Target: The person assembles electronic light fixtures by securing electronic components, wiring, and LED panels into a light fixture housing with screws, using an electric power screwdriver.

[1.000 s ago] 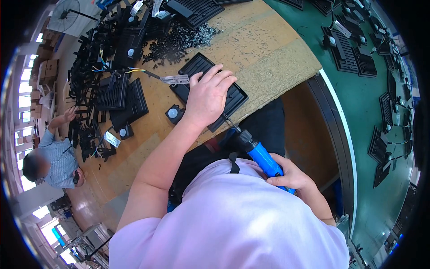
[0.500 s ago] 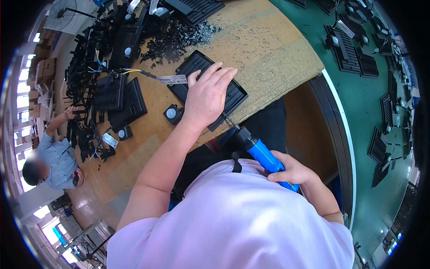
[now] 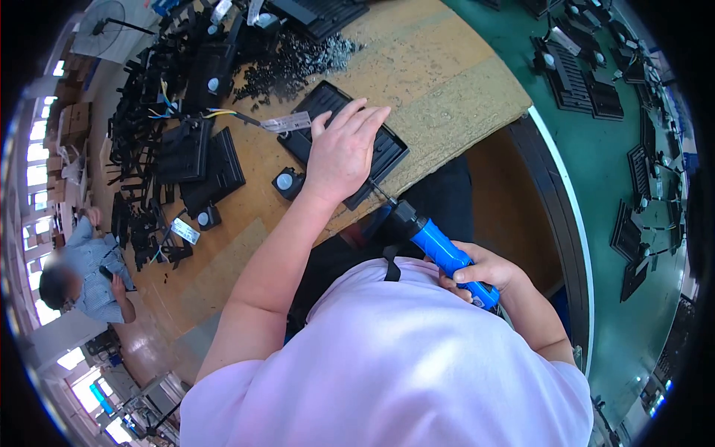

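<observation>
My left hand [image 3: 342, 153] lies with its fingers stretched out over a black ribbed housing [image 3: 390, 151] near the table's edge. Wrapped round the rear of a blue electric screwdriver [image 3: 444, 249] is my right hand [image 3: 482, 270]. The screwdriver's thin bit reaches up to the housing's near side, just right of my left hand; its tip contact is too small to tell. A black sensor with a round white lens [image 3: 285, 182] sits left of my left wrist. A labelled cable [image 3: 287, 123] runs left from the housing.
Loose black and silver screws [image 3: 298, 63] are heaped on the wooden table [image 3: 447, 97]. More black housings [image 3: 216, 171] and brackets are piled at the left. Similar lamps [image 3: 570, 86] lie on a green surface [image 3: 566, 149] at the right. A person [image 3: 97, 268] is at the far left.
My right hand's grip on the screwdriver has shifted, and its rear end has turned slightly. My left hand stays on the housing. The person at the left has lowered an arm.
</observation>
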Demonstrator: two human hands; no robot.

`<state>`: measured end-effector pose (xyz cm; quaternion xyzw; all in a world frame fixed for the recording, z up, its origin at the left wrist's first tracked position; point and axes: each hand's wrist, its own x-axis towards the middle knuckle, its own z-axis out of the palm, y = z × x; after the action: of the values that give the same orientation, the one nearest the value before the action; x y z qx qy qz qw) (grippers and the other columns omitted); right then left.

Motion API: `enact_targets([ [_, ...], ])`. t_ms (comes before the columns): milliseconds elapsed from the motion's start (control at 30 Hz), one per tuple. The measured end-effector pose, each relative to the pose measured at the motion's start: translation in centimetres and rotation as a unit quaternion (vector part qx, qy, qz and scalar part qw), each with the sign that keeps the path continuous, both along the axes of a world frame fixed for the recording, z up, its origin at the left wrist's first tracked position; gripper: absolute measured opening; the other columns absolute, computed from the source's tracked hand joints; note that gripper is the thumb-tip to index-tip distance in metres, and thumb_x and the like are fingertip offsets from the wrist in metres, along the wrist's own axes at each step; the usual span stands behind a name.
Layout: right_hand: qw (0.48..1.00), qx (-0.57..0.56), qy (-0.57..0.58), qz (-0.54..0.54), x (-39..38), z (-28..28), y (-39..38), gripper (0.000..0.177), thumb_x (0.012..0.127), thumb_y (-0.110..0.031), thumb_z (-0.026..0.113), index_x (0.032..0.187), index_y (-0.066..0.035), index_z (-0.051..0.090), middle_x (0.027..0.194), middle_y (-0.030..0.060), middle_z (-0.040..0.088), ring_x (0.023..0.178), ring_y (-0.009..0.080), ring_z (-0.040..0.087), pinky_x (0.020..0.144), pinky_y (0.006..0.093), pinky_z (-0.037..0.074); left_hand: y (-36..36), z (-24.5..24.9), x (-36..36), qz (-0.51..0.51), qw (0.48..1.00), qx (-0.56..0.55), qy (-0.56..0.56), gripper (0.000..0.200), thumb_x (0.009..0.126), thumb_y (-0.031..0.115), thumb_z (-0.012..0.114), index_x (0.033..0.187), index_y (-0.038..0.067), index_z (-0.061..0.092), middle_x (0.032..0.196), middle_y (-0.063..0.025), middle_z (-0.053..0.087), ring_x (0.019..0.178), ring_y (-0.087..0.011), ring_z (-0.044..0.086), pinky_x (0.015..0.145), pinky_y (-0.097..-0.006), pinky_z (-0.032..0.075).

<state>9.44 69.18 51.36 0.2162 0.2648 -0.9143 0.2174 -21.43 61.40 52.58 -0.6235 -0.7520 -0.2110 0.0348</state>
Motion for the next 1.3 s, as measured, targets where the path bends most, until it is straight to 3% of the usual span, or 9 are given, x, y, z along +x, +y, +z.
enact_targets([
  [100, 0.998, 0.056, 0.036, 0.000, 0.1, 1.0, 0.0, 0.066, 0.080, -0.027, 0.084, 0.127, -0.003, 0.044, 0.078, 0.0063, 0.057, 0.057, 0.0136, 0.058, 0.050, 0.0279, 0.050, -0.1, 0.0, -0.1, -0.007, 1.000, 0.008, 0.006, 0.039, 0.092, 0.008, 0.058, 0.130, 0.014, 0.061, 0.127, -0.0055, 0.066, 0.129, -0.0248, 0.054, 0.102, -0.0464, 0.037],
  [233, 0.840, 0.532, 0.075, 0.075, 0.2, 3.2, -0.5, 0.085, 0.073, -0.034, 0.090, 0.138, 0.001, 0.047, 0.105, 0.0149, 0.064, 0.095, 0.0240, 0.065, 0.085, 0.0363, 0.053, 0.3, 0.6, -1.1, -0.027, 0.999, -0.034, -0.010, 0.038, 0.087, 0.023, 0.068, 0.124, 0.014, 0.066, 0.124, -0.0036, 0.066, 0.130, -0.0250, 0.051, 0.104, -0.0448, 0.036],
  [433, 0.849, 0.519, -0.044, 0.083, 2.1, 5.4, -1.6, 0.087, 0.077, -0.035, 0.084, 0.144, 0.000, 0.042, 0.120, 0.0222, 0.062, 0.115, 0.0319, 0.060, 0.100, 0.0384, 0.047, 5.0, 5.3, -3.8, -0.183, 0.942, -0.277, 0.043, 0.040, 0.074, 0.040, 0.079, 0.106, 0.017, 0.073, 0.114, -0.0064, 0.067, 0.118, -0.0270, 0.055, 0.096, -0.0455, 0.042],
  [667, 0.909, 0.402, -0.056, -0.092, 3.6, 4.3, -3.0, 0.075, 0.071, -0.011, 0.084, 0.134, 0.000, 0.044, 0.084, 0.0094, 0.061, 0.061, 0.0158, 0.063, 0.056, 0.0299, 0.051, 8.1, 4.1, -4.6, -0.214, 0.907, -0.363, 0.018, 0.043, 0.062, 0.043, 0.085, 0.095, 0.017, 0.075, 0.109, -0.0072, 0.065, 0.112, -0.0302, 0.060, 0.088, -0.0468, 0.047],
  [1033, 0.885, 0.447, -0.059, -0.115, 3.1, 6.1, -1.7, 0.059, 0.087, -0.017, 0.073, 0.137, -0.004, 0.045, 0.089, 0.0056, 0.060, 0.072, 0.0128, 0.058, 0.063, 0.0275, 0.049, -2.7, 10.7, -9.2, -0.106, 0.976, -0.006, -0.188, 0.027, 0.082, 0.027, 0.079, 0.082, 0.006, 0.062, 0.077, -0.0085, 0.066, 0.075, -0.0261, 0.066, 0.065, -0.0387, 0.048],
  [1067, 0.886, 0.446, -0.064, -0.111, 2.9, 7.2, -1.7, 0.061, 0.088, -0.019, 0.073, 0.141, -0.004, 0.046, 0.092, 0.0050, 0.061, 0.078, 0.0115, 0.058, 0.068, 0.0267, 0.048, -4.6, 10.8, -9.4, -0.070, 0.968, 0.050, -0.236, 0.025, 0.083, 0.024, 0.079, 0.085, 0.006, 0.062, 0.080, -0.0072, 0.065, 0.076, -0.0223, 0.065, 0.066, -0.0364, 0.048],
  [1167, 0.871, 0.482, -0.037, -0.084, 1.0, 6.2, -0.4, 0.037, 0.093, -0.017, 0.068, 0.125, -0.009, 0.051, 0.071, -0.0003, 0.056, 0.052, 0.0074, 0.048, 0.044, 0.0213, 0.035, -11.1, 10.4, -9.4, 0.035, 0.904, 0.224, -0.363, 0.022, 0.086, 0.014, 0.078, 0.096, 0.006, 0.060, 0.087, -0.0035, 0.064, 0.081, -0.0109, 0.062, 0.071, -0.0295, 0.049],
  [1233, 0.868, 0.489, -0.030, -0.085, -0.2, 7.0, -0.7, 0.028, 0.094, -0.014, 0.066, 0.118, -0.009, 0.051, 0.070, 0.0000, 0.056, 0.050, 0.0077, 0.048, 0.041, 0.0209, 0.035, -16.1, 10.0, -8.8, 0.087, 0.828, 0.330, -0.444, 0.045, 0.089, 0.008, 0.074, 0.129, 0.006, 0.051, 0.097, -0.0063, 0.065, 0.089, -0.0123, 0.063, 0.080, -0.0278, 0.051],
  [1300, 0.868, 0.491, -0.018, -0.076, -2.0, 8.8, -1.5, 0.028, 0.094, -0.013, 0.066, 0.117, -0.009, 0.051, 0.069, 0.0003, 0.056, 0.049, 0.0079, 0.048, 0.041, 0.0209, 0.035, -21.8, 10.1, -8.1, 0.241, 0.798, 0.356, -0.422, 0.043, 0.093, 0.013, 0.071, 0.133, 0.004, 0.057, 0.108, -0.0079, 0.066, 0.099, -0.0142, 0.063, 0.089, -0.0293, 0.051],
])
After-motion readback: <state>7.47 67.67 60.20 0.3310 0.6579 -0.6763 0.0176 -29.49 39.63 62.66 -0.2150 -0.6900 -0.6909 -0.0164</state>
